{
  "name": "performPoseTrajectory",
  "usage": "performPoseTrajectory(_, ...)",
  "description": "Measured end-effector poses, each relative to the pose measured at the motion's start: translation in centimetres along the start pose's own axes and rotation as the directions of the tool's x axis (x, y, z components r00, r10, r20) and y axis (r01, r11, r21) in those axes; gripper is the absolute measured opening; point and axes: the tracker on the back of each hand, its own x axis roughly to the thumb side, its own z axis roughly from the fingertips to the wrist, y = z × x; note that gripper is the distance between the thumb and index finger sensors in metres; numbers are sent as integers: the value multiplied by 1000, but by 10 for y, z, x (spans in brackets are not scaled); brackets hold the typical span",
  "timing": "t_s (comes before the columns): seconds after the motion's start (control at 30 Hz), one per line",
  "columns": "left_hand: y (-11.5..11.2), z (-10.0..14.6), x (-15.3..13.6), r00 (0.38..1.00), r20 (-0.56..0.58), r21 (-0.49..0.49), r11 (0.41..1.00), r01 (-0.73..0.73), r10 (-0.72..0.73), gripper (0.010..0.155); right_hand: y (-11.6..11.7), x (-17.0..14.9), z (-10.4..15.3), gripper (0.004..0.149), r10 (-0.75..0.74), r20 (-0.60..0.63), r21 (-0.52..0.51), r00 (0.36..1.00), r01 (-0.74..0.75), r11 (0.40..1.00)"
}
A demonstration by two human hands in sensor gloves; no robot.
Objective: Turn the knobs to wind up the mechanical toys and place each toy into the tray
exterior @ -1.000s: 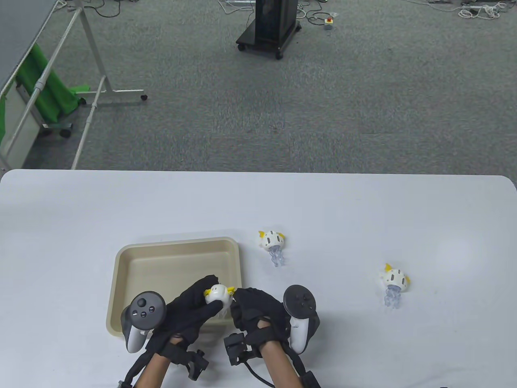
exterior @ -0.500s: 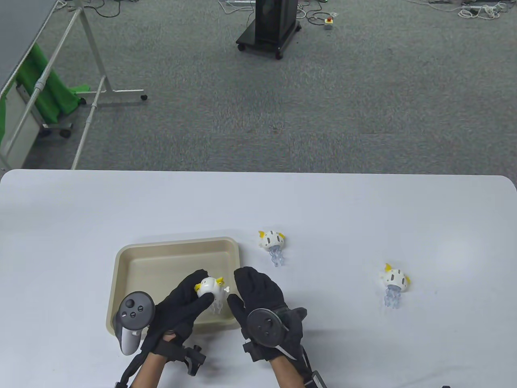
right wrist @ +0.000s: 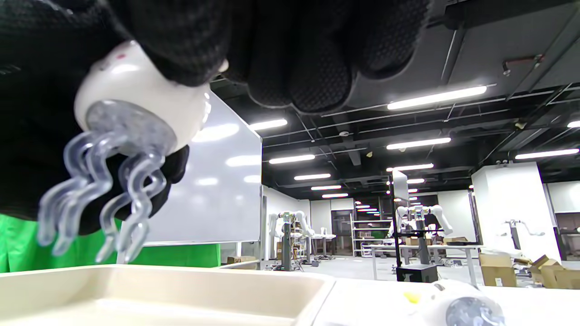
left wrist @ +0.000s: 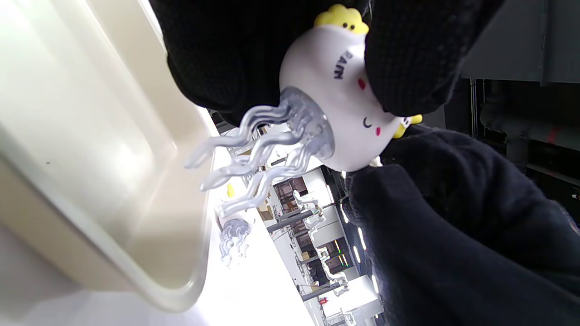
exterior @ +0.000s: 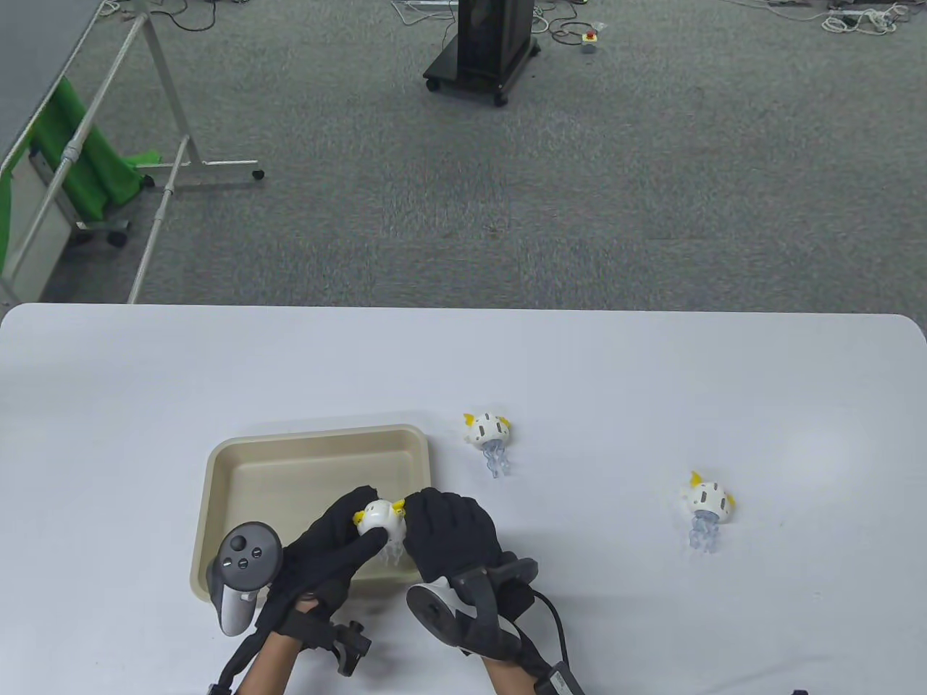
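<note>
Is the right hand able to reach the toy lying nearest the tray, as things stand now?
Probably yes. The toy lies on bare table just beyond the right hand, with nothing between. But that hand is busy at the held toy.

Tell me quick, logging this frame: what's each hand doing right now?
Left hand: grips the jellyfish toy above the tray.
Right hand: fingers curled at the toy's side; knob hidden, grip cannot be told.
</note>
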Motion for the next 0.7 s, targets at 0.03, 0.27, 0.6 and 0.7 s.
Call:
performPoseTrajectory(0.03,0,0,0,1000,-1,0,1000,-4,4,72,0,0,0,53,4,3,0,1000,-4,1000)
performPoseTrajectory(0.27,-1,0,1,999,4,-14,999,-38,38,72,-3,-3,-2,49,-41,-18,1,999,41,999)
performPoseTrajectory(0.6,-4,0,10,998,50,-40,998,45,-43,72,27,-60,-7,40,-677,-624,-49,389,846,532)
performPoseTrajectory(0.7,-8,0,13,993,68,-47,994,98,-95,72,43,-65,6,38,-646,-759,-199,79,917,346)
